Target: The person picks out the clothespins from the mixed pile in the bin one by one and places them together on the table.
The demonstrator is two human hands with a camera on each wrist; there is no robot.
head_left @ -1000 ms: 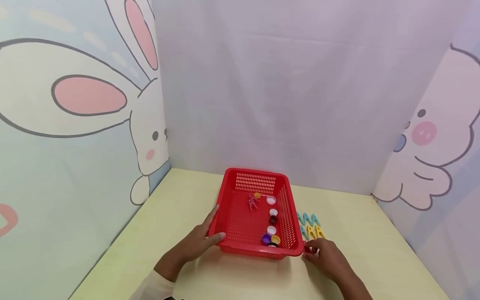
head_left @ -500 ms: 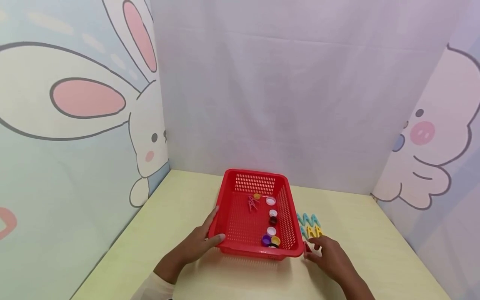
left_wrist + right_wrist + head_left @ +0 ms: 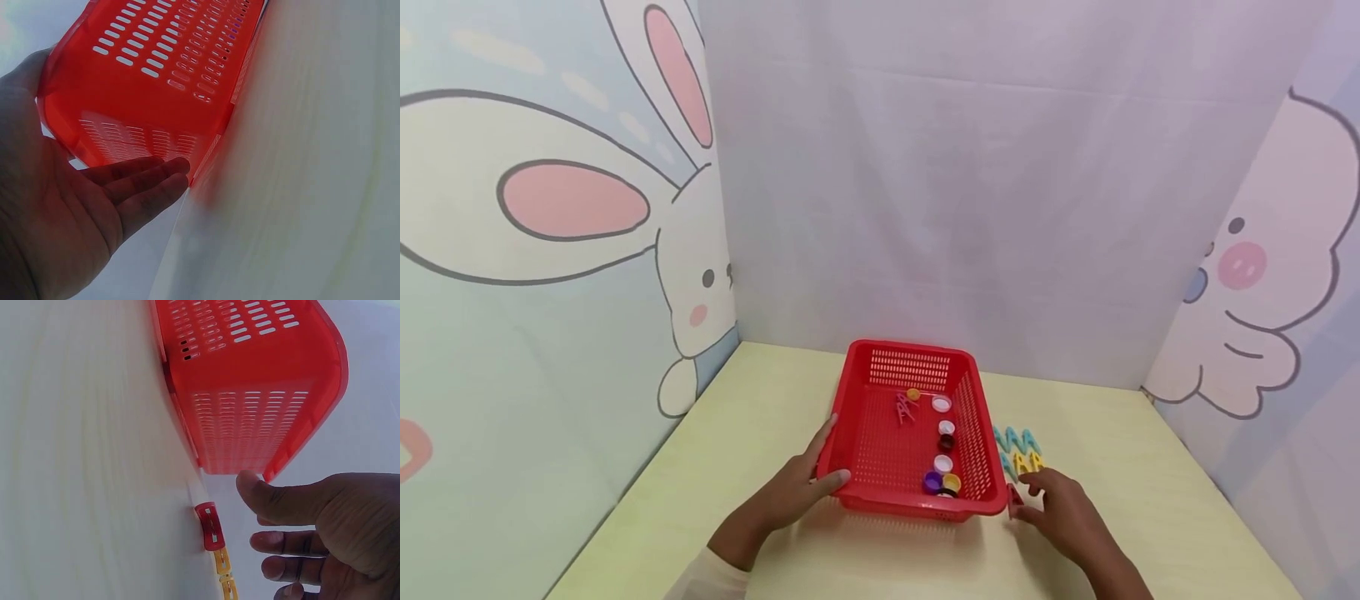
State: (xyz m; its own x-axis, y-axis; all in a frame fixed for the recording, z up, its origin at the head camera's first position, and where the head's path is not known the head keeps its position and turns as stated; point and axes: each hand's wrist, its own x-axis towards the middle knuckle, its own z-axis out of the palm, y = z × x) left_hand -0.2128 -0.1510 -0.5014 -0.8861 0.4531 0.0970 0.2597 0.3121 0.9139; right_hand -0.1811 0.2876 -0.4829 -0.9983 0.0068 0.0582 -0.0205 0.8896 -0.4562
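Observation:
My left hand [image 3: 797,487] rests at the near left corner of the red plastic basket [image 3: 925,505]. Its thumb lies over the rim, and in the left wrist view its straight fingers [image 3: 147,187] lie along the outer side wall. Beside the basket's near right corner, a red clothespin [image 3: 1014,500] stands on the table. My right hand [image 3: 1063,517] is just to the right of it; the right wrist view shows a gap between the spread fingers and the red clothespin [image 3: 210,526]. Inside the basket are pink clothespins [image 3: 904,408] and several bottle caps, among them a purple cap [image 3: 932,482].
Right of the basket, teal clothespins [image 3: 1013,438] stand in a row. Yellow clothespins [image 3: 1020,463] and another teal one stand nearer, partly behind my right hand. A grey curtain [image 3: 962,208] closes off the back of the pale table [image 3: 1120,467], and printed walls flank it.
My right hand has let go of the red clothespin and drawn slightly away to the right. The clothespin stays standing by the basket's corner. My left hand and the basket keep their places.

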